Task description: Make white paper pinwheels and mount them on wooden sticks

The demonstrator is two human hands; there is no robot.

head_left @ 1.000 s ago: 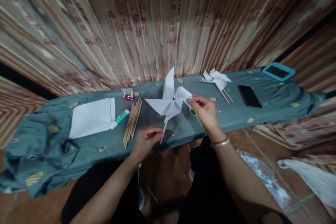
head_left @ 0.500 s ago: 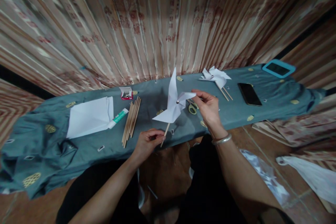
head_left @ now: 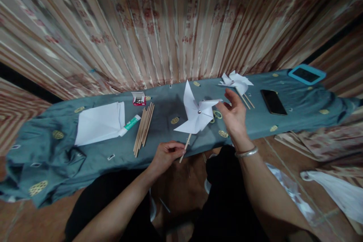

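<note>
A white paper pinwheel [head_left: 195, 118] with a shiny pin at its centre is held up over the near edge of the table. Its thin wooden stick is pinched low down between the thumb and fingers of my left hand [head_left: 167, 157]. My right hand [head_left: 234, 117] is at the pinwheel's right blade, fingers apart, the thumb close to the blade's tip; whether they touch is hard to tell. Behind the pinwheel, scissors [head_left: 217, 114] with pale green handles are partly hidden. Finished-looking white pinwheels [head_left: 236, 81] on sticks lie beyond my right hand.
On the green cloth [head_left: 164, 100] at left lie white paper sheets [head_left: 99, 123], a glue stick [head_left: 130, 124], several wooden sticks [head_left: 143, 128] and a small red box [head_left: 138, 99] of pins. A phone [head_left: 273, 102] and a blue-framed tablet [head_left: 307, 74] are at right.
The right hand's fingers have spread from their pinch on the blade's tip. The pinwheel's blades have turned slightly. The left hand keeps its hold on the stick, and the whole view has shifted a little.
</note>
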